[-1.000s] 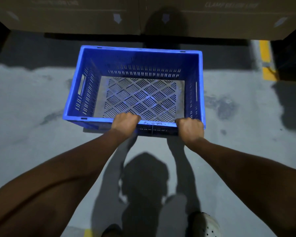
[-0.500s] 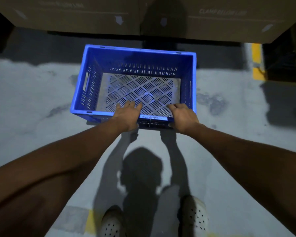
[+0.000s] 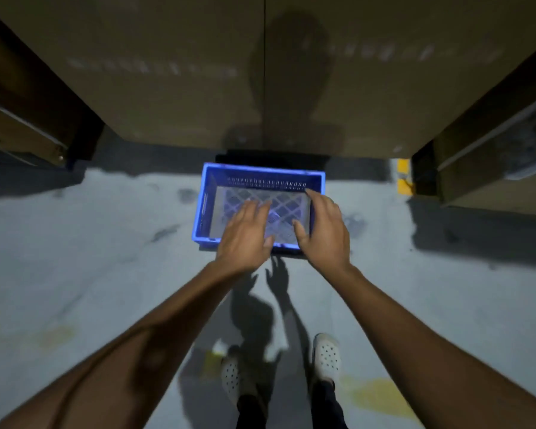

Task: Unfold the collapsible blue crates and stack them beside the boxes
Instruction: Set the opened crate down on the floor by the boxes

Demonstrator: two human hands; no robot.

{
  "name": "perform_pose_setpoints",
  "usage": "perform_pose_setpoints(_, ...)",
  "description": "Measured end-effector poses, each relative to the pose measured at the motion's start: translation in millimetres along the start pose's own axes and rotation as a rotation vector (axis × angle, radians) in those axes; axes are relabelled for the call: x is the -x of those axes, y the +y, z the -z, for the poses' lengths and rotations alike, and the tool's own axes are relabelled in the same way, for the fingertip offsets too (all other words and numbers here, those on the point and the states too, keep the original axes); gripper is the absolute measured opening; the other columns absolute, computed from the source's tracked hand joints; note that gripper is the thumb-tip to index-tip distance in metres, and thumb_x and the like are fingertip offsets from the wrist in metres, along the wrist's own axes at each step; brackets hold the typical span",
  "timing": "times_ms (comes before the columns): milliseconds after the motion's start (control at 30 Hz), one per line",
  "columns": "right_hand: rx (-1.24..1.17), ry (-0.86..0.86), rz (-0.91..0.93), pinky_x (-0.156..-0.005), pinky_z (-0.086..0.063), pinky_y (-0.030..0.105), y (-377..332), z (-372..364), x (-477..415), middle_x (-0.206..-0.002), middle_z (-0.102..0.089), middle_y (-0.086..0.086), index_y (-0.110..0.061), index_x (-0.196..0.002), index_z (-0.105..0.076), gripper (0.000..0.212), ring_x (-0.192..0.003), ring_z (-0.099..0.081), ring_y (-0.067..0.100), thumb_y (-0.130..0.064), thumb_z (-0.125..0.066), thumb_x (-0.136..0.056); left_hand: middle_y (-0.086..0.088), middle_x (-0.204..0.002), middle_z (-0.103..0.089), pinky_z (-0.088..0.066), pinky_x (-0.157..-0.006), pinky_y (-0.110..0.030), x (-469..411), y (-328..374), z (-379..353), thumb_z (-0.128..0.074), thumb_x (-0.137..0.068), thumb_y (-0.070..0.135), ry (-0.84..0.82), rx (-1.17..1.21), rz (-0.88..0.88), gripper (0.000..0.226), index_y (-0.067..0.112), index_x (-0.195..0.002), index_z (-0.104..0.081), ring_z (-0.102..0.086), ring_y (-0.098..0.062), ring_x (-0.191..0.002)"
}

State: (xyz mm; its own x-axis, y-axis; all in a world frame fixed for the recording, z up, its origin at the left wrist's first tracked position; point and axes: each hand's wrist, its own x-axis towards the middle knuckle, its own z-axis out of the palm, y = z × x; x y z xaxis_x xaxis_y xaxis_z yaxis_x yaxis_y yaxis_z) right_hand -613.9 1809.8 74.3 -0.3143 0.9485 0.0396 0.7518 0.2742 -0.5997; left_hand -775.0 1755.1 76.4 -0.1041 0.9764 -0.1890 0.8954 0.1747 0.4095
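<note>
Standing unfolded on the grey concrete floor (image 3: 75, 243), the blue perforated plastic crate (image 3: 262, 176) is seen from the head view just in front of the large brown cardboard boxes (image 3: 167, 72), its far wall close under their lower edge; whether it touches them cannot be told. Both hands are held above the crate's near half, clear of the rim. The left hand (image 3: 245, 235) is flat with fingers (image 3: 251, 209) spread and holding nothing. The right hand (image 3: 325, 230) is likewise empty, fingers (image 3: 317, 196) loosely apart. White perforated shoes (image 3: 326, 356) are seen below, well back from the crate.

Judgement: the placing of this crate appears finished, with the release in hand. For good stacking later, the crate is best left square to the boxes with all four walls locked upright; a quick press on the near wall would confirm the latch before the next crate is fetched.

Compared with half a second ago: the near rim was then lightly covered by both hands; now it is released and the hands are lifted. A second ago the rim was gripped in closed fists. The viewpoint has risen, so more of the boxes is seen and the crate looks smaller. Motion blur is present.
</note>
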Motion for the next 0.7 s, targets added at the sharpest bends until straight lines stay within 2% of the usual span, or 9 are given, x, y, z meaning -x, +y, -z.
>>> perform_pose_setpoints(167, -0.084, 0.153, 0.007, -0.096, -0.041, 0.028, -110.4, 107.1, 32.8, -0.140, -0.051, 0.004, -0.013, -0.141, -0.044, 0.060, -0.127, -0.046, 0.021, -0.020, -0.068, -0.086, -0.006, -0.157, -0.030, -0.029, -0.116, -0.040, 61.8, 64.0, 127.8, -0.060, -0.093, 0.028, 0.210, 0.223, 0.018, 0.067, 0.014, -0.150, -0.028, -0.022, -0.021, -0.146)
perform_pose_setpoints(300, -0.122, 0.257, 0.037, -0.097, -0.043, 0.031, -172.2, 170.9, 66.8, -0.139, -0.051, 0.005, -0.013, -0.141, -0.045, 0.059, -0.126, -0.048, 0.022, -0.019, -0.068, -0.086, -0.005, -0.156, -0.032, -0.028, -0.115, -0.035, 108.4, 94.6, 203.2, -0.059, -0.094, 0.028, 0.335, 0.285, -0.038, 0.063, 0.013, -0.149, -0.033, -0.022, -0.020, -0.147)
perform_pose_setpoints(433, -0.130, 0.340, 0.088, -0.097, -0.045, 0.030, -212.4, 206.6, 97.4, -0.139, -0.051, 0.004, -0.013, -0.139, -0.046, 0.056, -0.126, -0.049, 0.020, -0.021, -0.066, -0.087, -0.004, -0.153, -0.037, -0.029, -0.114, -0.033, 152.5, 105.7, 244.5, -0.059, -0.094, 0.025, 0.431, 0.305, -0.065, 0.059, 0.014, -0.147, -0.036, -0.026, -0.019, -0.145)
perform_pose_setpoints(533, -0.123, 0.353, 0.137, -0.099, -0.040, 0.024, -230.4, 222.7, 115.1, -0.139, -0.051, 0.004, -0.013, -0.138, -0.048, 0.054, -0.128, -0.047, 0.019, -0.022, -0.065, -0.087, -0.005, -0.151, -0.040, -0.029, -0.113, -0.032, 174.1, 110.9, 261.1, -0.058, -0.094, 0.024, 0.476, 0.310, -0.092, 0.056, 0.012, -0.146, -0.038, -0.030, -0.019, -0.143)
perform_pose_setpoints(700, -0.125, 0.354, 0.186, -0.101, -0.036, 0.022, -240.7, 245.3, 131.2, -0.140, -0.050, 0.005, -0.014, -0.137, -0.049, 0.052, -0.128, -0.046, 0.020, -0.024, -0.064, -0.088, -0.006, -0.148, -0.043, -0.032, -0.113, -0.034, 192.2, 123.3, 280.6, -0.058, -0.094, 0.026, 0.537, 0.275, -0.117, 0.056, 0.011, -0.144, -0.039, -0.034, -0.022, -0.140)
